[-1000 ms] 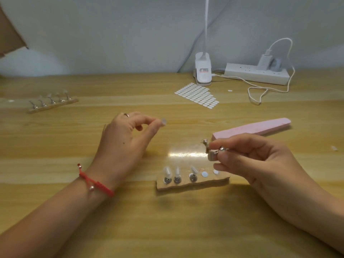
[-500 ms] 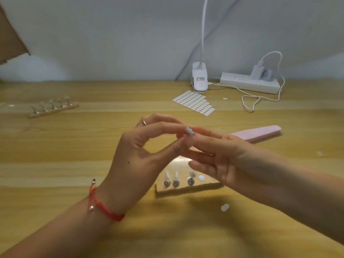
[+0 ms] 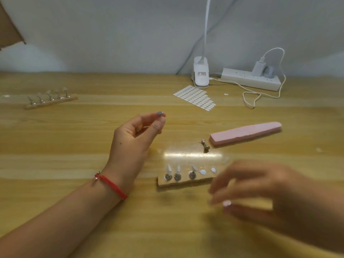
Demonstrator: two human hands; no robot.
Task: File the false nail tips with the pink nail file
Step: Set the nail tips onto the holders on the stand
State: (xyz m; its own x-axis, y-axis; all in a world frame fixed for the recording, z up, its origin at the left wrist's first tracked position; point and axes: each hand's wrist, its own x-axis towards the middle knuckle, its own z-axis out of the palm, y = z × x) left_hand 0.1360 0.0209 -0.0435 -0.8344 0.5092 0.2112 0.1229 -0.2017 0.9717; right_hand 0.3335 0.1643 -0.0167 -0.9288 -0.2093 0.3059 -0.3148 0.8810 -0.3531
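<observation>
The bench is honey-yellow wood, streaked with paler grain bands running across it. The nail file is pale pink. The false nail tip is grey. The bracelet is red with a silver bead. The near holder strip and the far holder strip are tan, with silver stands. The sticker sheet is a grid of white ovals. The lamp clamp, the power strip and the cable are white. The wall is pale grey and the cardboard is brown.
</observation>
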